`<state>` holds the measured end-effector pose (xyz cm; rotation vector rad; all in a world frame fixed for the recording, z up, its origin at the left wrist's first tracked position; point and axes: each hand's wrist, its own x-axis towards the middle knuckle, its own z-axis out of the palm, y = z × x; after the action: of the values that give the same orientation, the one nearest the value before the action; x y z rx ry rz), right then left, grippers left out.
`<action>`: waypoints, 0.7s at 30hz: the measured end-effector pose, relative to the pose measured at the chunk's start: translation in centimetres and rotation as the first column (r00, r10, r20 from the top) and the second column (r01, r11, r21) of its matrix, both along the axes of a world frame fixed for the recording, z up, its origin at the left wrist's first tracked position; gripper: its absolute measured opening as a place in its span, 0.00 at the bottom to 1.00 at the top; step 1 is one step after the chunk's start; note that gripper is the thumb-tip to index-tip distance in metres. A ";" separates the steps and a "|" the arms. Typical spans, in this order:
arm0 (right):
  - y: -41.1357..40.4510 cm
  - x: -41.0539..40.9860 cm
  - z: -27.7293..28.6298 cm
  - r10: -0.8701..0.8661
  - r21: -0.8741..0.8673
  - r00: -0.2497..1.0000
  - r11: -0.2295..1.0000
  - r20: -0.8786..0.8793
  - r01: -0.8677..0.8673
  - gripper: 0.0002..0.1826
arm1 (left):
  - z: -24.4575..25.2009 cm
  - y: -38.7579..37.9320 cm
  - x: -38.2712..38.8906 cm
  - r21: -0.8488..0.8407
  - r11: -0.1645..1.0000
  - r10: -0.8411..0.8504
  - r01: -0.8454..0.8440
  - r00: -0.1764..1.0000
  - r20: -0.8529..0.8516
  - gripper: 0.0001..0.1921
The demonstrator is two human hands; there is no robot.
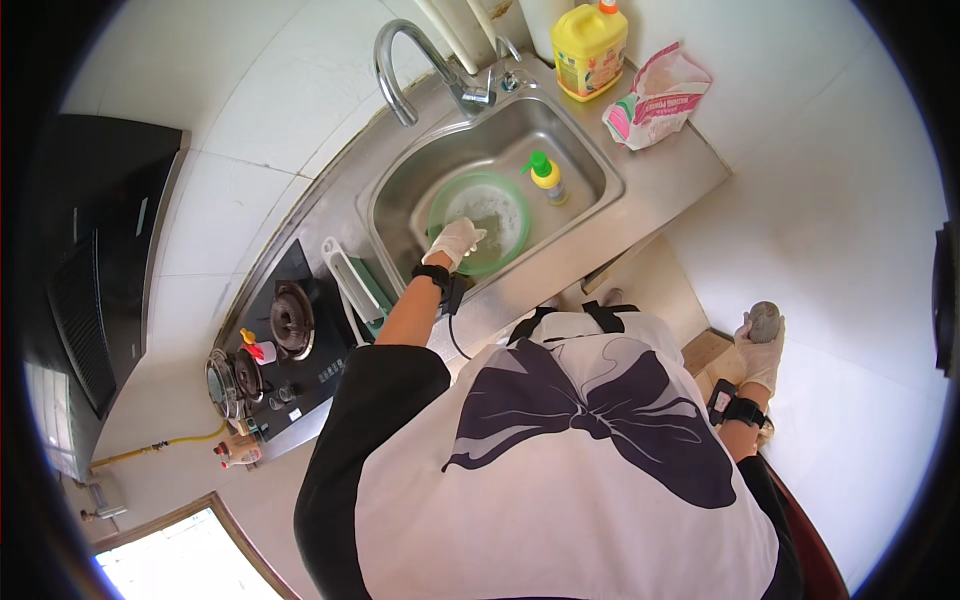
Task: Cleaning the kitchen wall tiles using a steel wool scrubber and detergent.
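My left hand (456, 241), in a pale thin glove, is over the near left part of a green translucent basin (517, 251). Its fingers are curled at the foamy water (491, 214); whether they grip anything is hidden. The basin sits inside a stainless steel sink (487, 142). Beside it in the sink stands a yellow bottle with a green pump top (547, 180). Off to the right, away from the counter, my right hand (759, 356) is gloved too and holds a round grey scourer (764, 321) in its fingers.
A chrome faucet (409, 67) arches over the sink's back. On the right counter are a yellow jug (590, 56) and a crumpled washing powder bag (660, 101). Left lie a white-and-green rack (356, 285) and a black gas stove (319, 360). A dark range hood (112, 247) juts out at left.
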<state>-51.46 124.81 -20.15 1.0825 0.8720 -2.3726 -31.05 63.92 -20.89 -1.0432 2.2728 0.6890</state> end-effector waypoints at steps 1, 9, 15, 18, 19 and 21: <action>-0.6 -0.2 0.5 0.003 0.007 1.000 1.000 0.004 -0.003 0.30 | 0.5 -0.4 -1.1 0.085 0.996 0.019 -0.015 0.999 -0.043 0.19; -0.3 0.9 -0.1 -0.018 -0.044 1.000 0.999 0.017 0.018 0.30 | 4.6 1.1 -9.0 -0.182 0.958 -0.285 0.219 0.749 -0.598 0.17; 0.8 3.1 -0.1 -0.048 -0.105 0.997 0.993 0.056 0.053 0.31 | 5.2 1.9 -12.4 0.287 0.928 -0.037 0.235 0.828 -0.559 0.17; 1.2 5.2 0.3 -0.129 -0.076 0.989 0.988 0.074 0.134 0.32 | 4.8 2.6 -12.0 0.494 0.860 0.112 0.125 0.899 -0.423 0.22; 0.9 5.2 0.7 -0.166 -0.064 0.982 0.983 0.093 0.172 0.32 | 4.5 2.4 -11.8 0.494 0.861 0.124 0.123 0.890 -0.439 0.22; 0.5 5.3 1.2 -0.189 -0.051 0.977 0.979 0.095 0.195 0.32 | 3.3 2.3 -12.0 0.656 0.752 0.268 0.071 0.876 -0.401 0.22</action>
<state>-46.18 125.26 -18.93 1.2901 0.6872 -2.4653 -43.03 66.18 -17.63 -0.6843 2.0507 1.8098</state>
